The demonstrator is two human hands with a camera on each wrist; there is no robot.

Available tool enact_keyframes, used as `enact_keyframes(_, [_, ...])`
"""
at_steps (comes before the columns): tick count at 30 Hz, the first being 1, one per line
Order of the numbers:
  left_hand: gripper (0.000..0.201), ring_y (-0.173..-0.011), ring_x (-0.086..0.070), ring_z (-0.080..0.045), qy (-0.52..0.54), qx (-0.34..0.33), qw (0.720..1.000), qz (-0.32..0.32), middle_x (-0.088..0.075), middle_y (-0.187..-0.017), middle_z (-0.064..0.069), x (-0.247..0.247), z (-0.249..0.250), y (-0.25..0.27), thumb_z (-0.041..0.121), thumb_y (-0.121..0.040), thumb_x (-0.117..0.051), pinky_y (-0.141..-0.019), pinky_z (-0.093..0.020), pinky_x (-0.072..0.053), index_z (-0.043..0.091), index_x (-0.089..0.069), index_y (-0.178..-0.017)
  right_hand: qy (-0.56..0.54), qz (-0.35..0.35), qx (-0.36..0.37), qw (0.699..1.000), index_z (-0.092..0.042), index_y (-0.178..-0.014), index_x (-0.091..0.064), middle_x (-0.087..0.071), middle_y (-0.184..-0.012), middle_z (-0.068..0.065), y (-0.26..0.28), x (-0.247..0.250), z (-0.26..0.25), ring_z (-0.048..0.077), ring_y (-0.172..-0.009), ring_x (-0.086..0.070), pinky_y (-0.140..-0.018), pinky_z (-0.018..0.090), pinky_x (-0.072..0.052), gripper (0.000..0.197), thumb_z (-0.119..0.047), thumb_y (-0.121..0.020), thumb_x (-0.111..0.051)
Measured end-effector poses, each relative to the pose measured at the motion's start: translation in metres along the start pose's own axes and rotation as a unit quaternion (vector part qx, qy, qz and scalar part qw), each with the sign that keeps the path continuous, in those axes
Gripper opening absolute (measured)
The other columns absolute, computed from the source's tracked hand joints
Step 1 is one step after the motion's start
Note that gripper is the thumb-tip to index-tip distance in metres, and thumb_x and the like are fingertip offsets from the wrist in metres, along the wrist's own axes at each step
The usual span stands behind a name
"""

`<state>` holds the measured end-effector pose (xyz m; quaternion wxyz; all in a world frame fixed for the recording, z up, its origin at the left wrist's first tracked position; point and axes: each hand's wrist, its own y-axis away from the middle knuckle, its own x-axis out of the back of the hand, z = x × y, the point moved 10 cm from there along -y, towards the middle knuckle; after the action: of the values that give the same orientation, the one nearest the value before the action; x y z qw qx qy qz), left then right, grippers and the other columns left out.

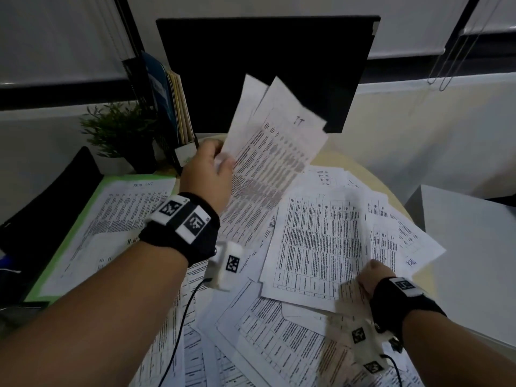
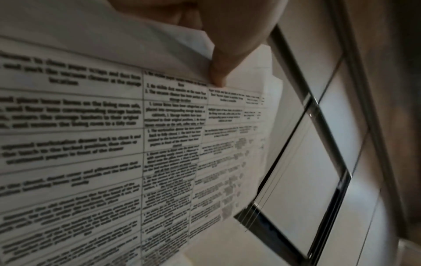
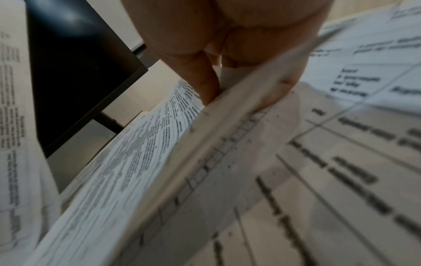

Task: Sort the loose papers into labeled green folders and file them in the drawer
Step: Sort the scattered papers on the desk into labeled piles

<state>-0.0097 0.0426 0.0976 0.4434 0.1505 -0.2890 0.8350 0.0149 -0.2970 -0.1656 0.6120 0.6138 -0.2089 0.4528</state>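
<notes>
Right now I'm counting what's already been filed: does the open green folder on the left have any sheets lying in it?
Yes, printed sheets lie stacked in the green folder.

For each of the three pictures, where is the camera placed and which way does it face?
Head: on the head, facing down at the table; both forearms, left hand, right hand.
Left wrist: along the thumb pinching raised sheets.
Right wrist: along fingers lifting a sheet.
Shared: head and right wrist show the monitor.
</notes>
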Motion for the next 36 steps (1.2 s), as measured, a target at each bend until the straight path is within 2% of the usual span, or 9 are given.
enact_keyframes(3, [0.019,-0.085,-0.062,-0.004,0.127,0.058,0.99,-0.029,-0.064,-0.093,0.012,-0.011,0.0,-0.001,0.01,-0.091,-0.061,-0.083,-0.028,-0.055,0.021,-0.057,-0.107,-0.022,-0.008,-0.011,1.0,-0.005,-0.122,-0.056,-0.058,-0.125,0.01,0.006,0.005,0.0,0.027,-0.117,-0.051,-0.103,0.033,-0.035,0.032,-0.023,-0.1,-0.041])
enact_keyframes(9, [0.028,-0.096,-0.066,-0.019,0.133,0.152,0.977,-0.061,-0.069,-0.106,-0.003,-0.027,-0.03,0.01,0.014,-0.089,-0.064,-0.087,-0.043,-0.055,0.013,-0.06,-0.117,-0.027,-0.019,-0.02,0.999,-0.003,-0.122,-0.055,-0.057,-0.125,0.012,0.025,0.009,-0.006,0.026,-0.116,-0.053,-0.094,0.029,-0.036,0.03,-0.014,-0.099,-0.039])
enact_keyframes(13, [0.023,-0.094,-0.066,-0.017,0.15,0.136,0.978,-0.058,-0.069,-0.104,0.0,-0.015,-0.016,0.001,0.015,-0.089,-0.064,-0.082,-0.038,-0.056,0.017,-0.059,-0.112,-0.387,-0.008,-0.118,0.914,-0.005,-0.127,-0.054,-0.054,-0.084,-0.005,0.011,-0.007,0.015,0.002,-0.069,-0.053,-0.055,0.004,-0.042,0.036,-0.014,-0.092,-0.057])
enact_keyframes(17, [0.026,-0.086,-0.064,-0.005,0.17,0.077,0.979,-0.075,-0.066,-0.097,0.008,-0.011,0.018,-0.003,0.011,-0.09,-0.062,-0.064,-0.013,-0.054,0.018,-0.057,-0.115,-0.194,0.018,-0.029,0.98,-0.012,-0.125,-0.055,-0.057,-0.126,0.008,0.005,-0.007,0.002,0.025,-0.114,-0.052,-0.102,0.028,-0.037,0.031,-0.018,-0.098,-0.042])
enact_keyframes(20, [0.024,-0.086,-0.065,-0.006,0.208,0.059,0.974,-0.074,-0.066,-0.098,0.005,-0.008,0.037,-0.003,0.006,-0.091,-0.06,-0.068,-0.016,-0.056,0.014,-0.057,-0.112,-0.502,0.076,-0.126,0.853,-0.005,-0.129,-0.052,-0.055,-0.128,0.016,0.004,-0.012,0.028,0.015,-0.079,-0.053,-0.073,0.017,-0.042,0.037,-0.012,-0.092,-0.055])
enact_keyframes(24, [0.023,-0.093,-0.067,-0.011,0.281,0.074,0.954,-0.076,-0.068,-0.101,0.001,-0.009,0.046,-0.006,-0.001,-0.091,-0.057,-0.08,-0.027,-0.057,0.021,-0.057,-0.097,-0.506,0.063,-0.151,0.847,0.001,-0.127,-0.051,-0.055,-0.126,0.023,0.009,-0.015,0.037,0.027,-0.082,-0.055,-0.078,0.029,-0.047,0.043,-0.008,-0.086,-0.063])
enact_keyframes(27, [0.02,-0.103,-0.065,-0.022,0.288,0.126,0.945,-0.086,-0.067,-0.109,-0.008,-0.024,0.023,-0.004,-0.001,-0.09,-0.058,-0.09,-0.039,-0.054,0.018,-0.058,-0.097,-0.51,0.06,-0.147,0.846,0.0,-0.132,-0.048,-0.053,-0.13,0.022,0.015,-0.008,0.03,0.036,-0.116,-0.053,-0.094,0.035,-0.043,0.044,-0.006,-0.089,-0.058])
enact_keyframes(32, [0.032,-0.099,-0.065,-0.019,0.243,0.258,0.925,-0.139,-0.069,-0.109,-0.003,-0.064,-0.056,0.027,0.007,-0.083,-0.07,-0.094,-0.038,-0.049,0.013,-0.065,-0.114,-0.513,0.079,-0.127,0.845,-0.014,-0.102,-0.054,-0.057,-0.092,0.009,0.018,0.001,0.019,0.023,-0.076,-0.052,-0.068,0.025,-0.04,0.022,0.001,-0.093,-0.04])
enact_keyframes(36, [0.049,-0.105,-0.063,-0.026,0.193,0.373,0.89,-0.179,-0.07,-0.111,-0.003,-0.087,-0.141,0.064,0.025,-0.069,-0.082,-0.101,-0.049,-0.044,0.017,-0.066,-0.115,-0.61,0.087,-0.101,0.781,-0.018,-0.085,-0.054,-0.058,-0.079,0.007,0.022,0.006,0.006,0.024,-0.071,-0.056,-0.056,0.022,-0.044,0.027,0.007,-0.09,-0.045])
